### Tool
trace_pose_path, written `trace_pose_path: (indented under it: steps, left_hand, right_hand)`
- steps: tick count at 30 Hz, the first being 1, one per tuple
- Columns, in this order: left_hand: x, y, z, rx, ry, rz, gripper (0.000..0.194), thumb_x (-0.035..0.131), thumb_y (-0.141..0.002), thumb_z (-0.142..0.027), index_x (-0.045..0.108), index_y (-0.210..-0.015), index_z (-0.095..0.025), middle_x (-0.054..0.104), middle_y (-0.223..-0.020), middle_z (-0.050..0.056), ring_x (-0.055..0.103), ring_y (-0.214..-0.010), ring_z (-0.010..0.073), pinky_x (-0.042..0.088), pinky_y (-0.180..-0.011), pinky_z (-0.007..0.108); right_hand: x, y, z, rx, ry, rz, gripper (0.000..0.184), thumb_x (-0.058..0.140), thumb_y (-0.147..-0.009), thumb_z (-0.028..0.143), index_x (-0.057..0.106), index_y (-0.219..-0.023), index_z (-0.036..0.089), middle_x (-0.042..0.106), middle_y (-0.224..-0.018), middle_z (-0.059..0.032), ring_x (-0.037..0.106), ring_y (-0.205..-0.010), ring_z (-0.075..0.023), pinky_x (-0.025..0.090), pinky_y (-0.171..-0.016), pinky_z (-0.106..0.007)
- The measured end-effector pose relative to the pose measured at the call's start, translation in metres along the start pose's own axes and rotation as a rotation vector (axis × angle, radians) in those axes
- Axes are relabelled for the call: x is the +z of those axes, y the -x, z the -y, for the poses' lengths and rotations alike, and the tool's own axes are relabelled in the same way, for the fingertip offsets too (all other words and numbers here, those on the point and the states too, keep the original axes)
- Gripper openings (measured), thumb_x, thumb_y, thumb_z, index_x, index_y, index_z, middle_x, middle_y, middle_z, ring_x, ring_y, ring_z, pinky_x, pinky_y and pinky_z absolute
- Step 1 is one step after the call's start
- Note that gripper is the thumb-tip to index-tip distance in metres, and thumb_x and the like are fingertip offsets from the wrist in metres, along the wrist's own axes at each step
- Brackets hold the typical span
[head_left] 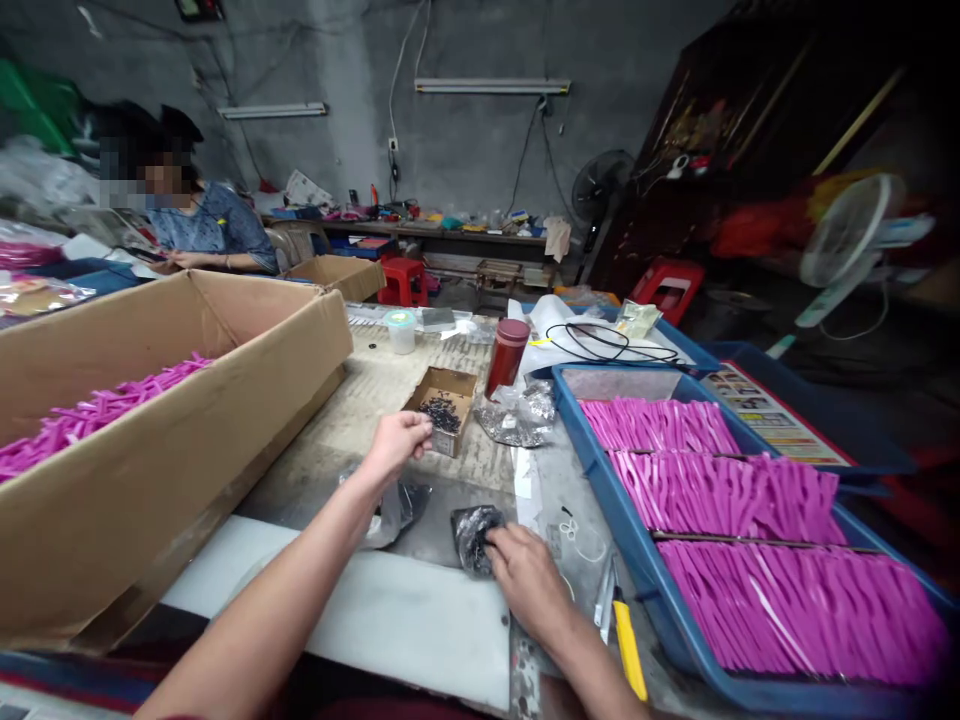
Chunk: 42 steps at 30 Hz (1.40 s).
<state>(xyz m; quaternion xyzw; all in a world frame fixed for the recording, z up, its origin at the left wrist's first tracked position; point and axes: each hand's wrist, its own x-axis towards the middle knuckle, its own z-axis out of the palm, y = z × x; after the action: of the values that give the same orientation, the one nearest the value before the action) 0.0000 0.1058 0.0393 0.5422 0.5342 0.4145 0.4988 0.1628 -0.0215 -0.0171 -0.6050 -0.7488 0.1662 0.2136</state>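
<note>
My left hand (403, 440) is closed in a pinch just in front of a small cardboard box (466, 388) with small black parts (441, 411) in it. Whatever those fingers hold is too small to make out. Lower and to the right, my right hand (529, 575) has its fingers curled together at the mouth of a dark plastic bag (472, 540). Its fingertips are partly hidden there, so what they grip cannot be seen. Another crumpled plastic bag (394, 515) lies below my left wrist. A white sheet (412, 615) is under my forearms.
On the left stands a big carton (247, 420) of pink parts. A blue crate (600, 455) on the right holds rows of pink pieces. A yellow-handled cutter (628, 640), a clear bag (517, 415) and a red jar (507, 355) lie around. A person (214, 230) sits far left.
</note>
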Motion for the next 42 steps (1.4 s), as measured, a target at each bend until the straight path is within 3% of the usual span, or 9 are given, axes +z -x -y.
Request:
trace_pose_path:
  steps: [3,6,13,16,19,24,28,34,42]
  left_hand:
    - [0.001,-0.033,-0.007,0.034,-0.063,-0.052,0.004,0.052,-0.061,-0.014,0.052,-0.062,-0.010,0.046,-0.041,-0.005,0.041,-0.033,0.0046,0.030,-0.035,0.016]
    - [-0.004,-0.041,-0.009,0.077,-0.165,-0.087,0.013,0.052,-0.060,-0.010,0.056,-0.072,-0.010,0.048,-0.043,-0.005,0.043,-0.037,0.0065,0.033,-0.041,0.018]
    - [-0.051,0.027,0.000,0.170,-0.465,-0.056,0.007,0.054,-0.059,-0.016,0.059,-0.054,-0.017,0.054,-0.049,-0.004,0.048,-0.054,0.0117,0.031,-0.052,0.021]
    - [-0.068,0.052,0.015,0.191,-0.855,0.084,0.017,0.045,-0.067,-0.018,0.060,-0.062,-0.018,0.059,-0.058,-0.001,0.051,-0.058,0.0127,0.032,-0.054,0.021]
    - [-0.070,0.062,0.029,0.185,-1.088,0.209,0.019,0.042,-0.069,-0.017,0.061,-0.063,-0.018,0.059,-0.068,0.003,0.052,-0.068,0.0153,0.034,-0.059,0.022]
    - [-0.053,0.063,0.039,0.175,-1.309,0.222,0.019,0.041,-0.067,-0.011,0.059,-0.068,-0.016,0.058,-0.076,0.008,0.051,-0.074,0.0188,0.037,-0.062,0.026]
    - [-0.044,0.063,0.041,0.172,-1.319,0.223,0.022,0.038,-0.068,-0.008,0.058,-0.070,-0.014,0.058,-0.075,0.009,0.052,-0.073,0.0193,0.037,-0.062,0.027]
    - [-0.052,0.068,0.045,0.222,-1.287,0.183,0.020,0.036,-0.070,-0.010,0.055,-0.070,-0.016,0.055,-0.072,0.007,0.051,-0.071,0.0189,0.036,-0.059,0.026]
    - [-0.068,0.069,0.041,0.272,-0.971,0.126,0.017,0.037,-0.071,-0.015,0.053,-0.065,-0.017,0.053,-0.062,0.001,0.050,-0.061,0.0127,0.034,-0.056,0.021]
  right_hand:
    - [0.002,-0.003,0.007,0.017,0.155,0.048,0.017,0.043,-0.073,0.012,0.059,-0.077,0.018,0.057,-0.076,-0.0051,0.050,-0.075,-0.0172,0.035,-0.069,-0.026]
    - [0.003,-0.005,0.010,0.029,0.237,0.079,0.015,0.045,-0.072,0.014,0.058,-0.075,0.019,0.057,-0.077,-0.0042,0.050,-0.076,-0.0175,0.034,-0.068,-0.026]
    - [0.005,-0.009,0.009,-0.019,0.299,0.108,0.012,0.046,-0.073,0.015,0.057,-0.071,0.020,0.056,-0.077,-0.0030,0.050,-0.076,-0.0181,0.030,-0.066,-0.027]
    - [0.005,-0.010,0.010,-0.019,0.304,0.122,0.012,0.046,-0.072,0.015,0.057,-0.070,0.020,0.057,-0.076,-0.0031,0.050,-0.076,-0.0181,0.028,-0.065,-0.027]
    - [0.005,-0.011,0.011,-0.025,0.314,0.132,0.014,0.045,-0.073,0.014,0.057,-0.069,0.020,0.057,-0.075,-0.0033,0.050,-0.075,-0.0175,0.028,-0.064,-0.027]
    - [0.009,-0.012,0.010,-0.032,0.349,0.127,0.013,0.045,-0.072,0.013,0.056,-0.068,0.020,0.057,-0.074,-0.0027,0.050,-0.073,-0.0175,0.027,-0.062,-0.027]
    - [0.011,-0.010,0.009,-0.025,0.341,0.109,0.013,0.045,-0.073,0.014,0.055,-0.068,0.020,0.057,-0.073,-0.0028,0.050,-0.073,-0.0176,0.026,-0.063,-0.027]
    - [0.010,-0.008,0.009,0.001,0.306,0.096,0.013,0.044,-0.075,0.014,0.055,-0.070,0.019,0.057,-0.075,-0.0033,0.050,-0.074,-0.0176,0.027,-0.064,-0.027]
    - [0.007,-0.005,0.008,0.008,0.227,0.054,0.015,0.042,-0.076,0.015,0.055,-0.070,0.018,0.056,-0.073,-0.0033,0.050,-0.073,-0.0170,0.029,-0.065,-0.026]
